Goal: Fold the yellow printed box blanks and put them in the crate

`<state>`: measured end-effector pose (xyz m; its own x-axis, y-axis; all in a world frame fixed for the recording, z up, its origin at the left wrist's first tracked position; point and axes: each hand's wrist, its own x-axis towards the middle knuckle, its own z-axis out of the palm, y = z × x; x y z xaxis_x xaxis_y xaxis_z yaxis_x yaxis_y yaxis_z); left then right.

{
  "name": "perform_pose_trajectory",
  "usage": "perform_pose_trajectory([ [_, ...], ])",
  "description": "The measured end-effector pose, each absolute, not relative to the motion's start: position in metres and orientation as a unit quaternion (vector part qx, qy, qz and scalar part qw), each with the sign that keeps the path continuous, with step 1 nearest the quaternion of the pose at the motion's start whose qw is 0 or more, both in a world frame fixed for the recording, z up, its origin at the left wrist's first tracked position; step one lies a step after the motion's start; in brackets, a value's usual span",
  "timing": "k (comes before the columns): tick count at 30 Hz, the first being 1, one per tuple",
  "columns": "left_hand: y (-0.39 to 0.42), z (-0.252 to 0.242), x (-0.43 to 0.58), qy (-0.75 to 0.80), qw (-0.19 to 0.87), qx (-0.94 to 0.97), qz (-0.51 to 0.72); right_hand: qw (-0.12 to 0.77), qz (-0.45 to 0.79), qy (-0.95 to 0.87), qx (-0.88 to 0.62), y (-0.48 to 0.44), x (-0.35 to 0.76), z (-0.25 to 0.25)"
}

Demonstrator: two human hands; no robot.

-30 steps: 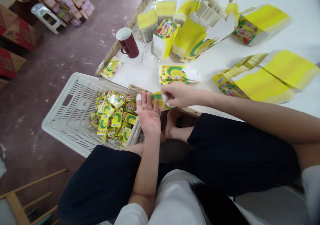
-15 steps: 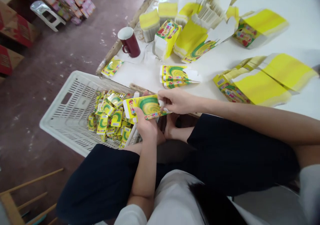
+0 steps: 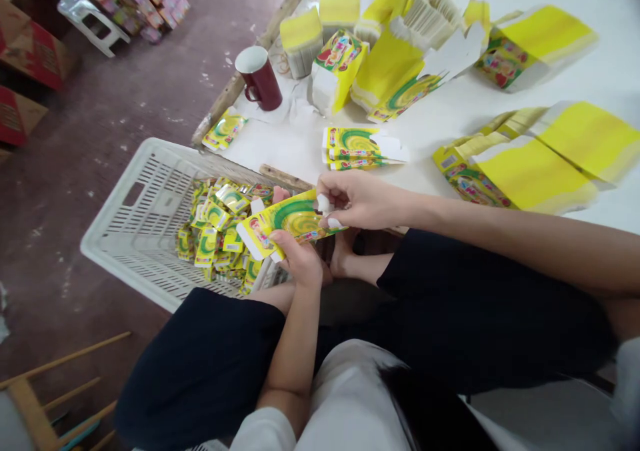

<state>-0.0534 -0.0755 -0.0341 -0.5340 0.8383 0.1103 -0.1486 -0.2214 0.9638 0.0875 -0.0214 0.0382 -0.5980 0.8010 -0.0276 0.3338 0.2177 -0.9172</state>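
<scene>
A small yellow and green printed carton (image 3: pixel 293 219) is held between my hands, above the edge of the crate. My left hand (image 3: pixel 300 257) grips it from below, thumb on the printed face and fingers behind. White flaps stick out at the carton's left end. At its right end my right hand (image 3: pixel 353 201) has its fingers closed on the carton, with white coverings on some fingertips; the end itself is hidden by the fingers. Just beyond, on the white table (image 3: pixel 425 137), lie several flat cartons (image 3: pixel 355 147) in a small overlapping pile.
A white plastic crate (image 3: pixel 120 201) holding many small filled-looking cartons (image 3: pixel 220 227) stands left of my legs. On the table are a maroon mug (image 3: pixel 263 81), a lone carton (image 3: pixel 225 131) and stacks of cartons (image 3: pixel 540 164). A stool (image 3: pixel 93 24) and red boxes (image 3: pixel 35 57) stand on the floor.
The carton has tilted, its left end now lower and further left. My left hand has shifted slightly right and down. My right hand stays at the right end.
</scene>
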Motion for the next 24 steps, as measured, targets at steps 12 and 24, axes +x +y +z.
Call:
perform_pose_trajectory([
  [12,-0.071,-0.009,-0.055,0.443,0.444,0.288,0.724,0.162,0.598,-0.718,-0.318,-0.034,0.07,0.03],
  [24,-0.076,-0.013,-0.053,0.467,0.457,0.318,0.687,0.264,0.624,-0.676,-0.292,-0.038,0.066,0.026],
])
